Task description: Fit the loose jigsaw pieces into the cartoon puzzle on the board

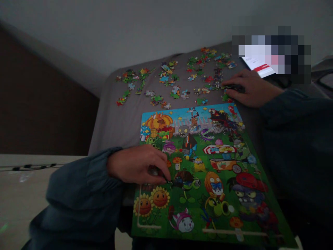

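Observation:
A jigsaw puzzle board [192,208] printed with cartoon plants and zombies lies in front of me, tilted slightly. Over its left side, my left hand [142,165] is closed in a pinch, thumb and forefinger together at a small dark puzzle piece [169,182] that barely shows. Beyond the board's far right corner, my right hand [248,88] holds a dark puzzle piece [230,86] between thumb and fingers, partly covered by them. Loose puzzle pieces [174,91] lie scattered past the far edge of the board, some right beside my right fingertips.
The board rests on a grey cloth-covered table [106,121], with a pale wall [130,31] behind. At the far right lies a lit screen [260,66], partly blurred out. A cable [33,167] runs at the left above a pale floor [18,201].

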Tool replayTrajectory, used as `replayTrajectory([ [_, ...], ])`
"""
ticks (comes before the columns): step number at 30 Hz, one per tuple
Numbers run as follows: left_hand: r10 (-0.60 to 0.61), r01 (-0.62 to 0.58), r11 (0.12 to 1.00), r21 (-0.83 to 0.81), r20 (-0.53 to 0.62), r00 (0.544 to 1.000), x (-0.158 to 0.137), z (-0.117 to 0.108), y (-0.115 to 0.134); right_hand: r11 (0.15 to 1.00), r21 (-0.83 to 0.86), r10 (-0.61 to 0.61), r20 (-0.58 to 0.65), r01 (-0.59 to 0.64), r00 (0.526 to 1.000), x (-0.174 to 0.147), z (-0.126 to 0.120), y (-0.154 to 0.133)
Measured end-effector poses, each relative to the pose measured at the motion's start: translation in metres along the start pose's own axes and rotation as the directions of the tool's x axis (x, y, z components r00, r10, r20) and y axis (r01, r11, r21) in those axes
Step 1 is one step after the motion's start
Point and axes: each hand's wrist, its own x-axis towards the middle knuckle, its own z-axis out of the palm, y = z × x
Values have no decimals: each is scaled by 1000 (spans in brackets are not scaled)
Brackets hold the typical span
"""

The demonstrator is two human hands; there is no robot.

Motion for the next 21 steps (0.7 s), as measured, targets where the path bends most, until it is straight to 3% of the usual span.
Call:
replayTrajectory([
  [21, -67, 72, 983, 171, -35, 997, 6, 11, 2, 1000, 15, 10, 20, -11, 1000, -1, -4, -5],
])
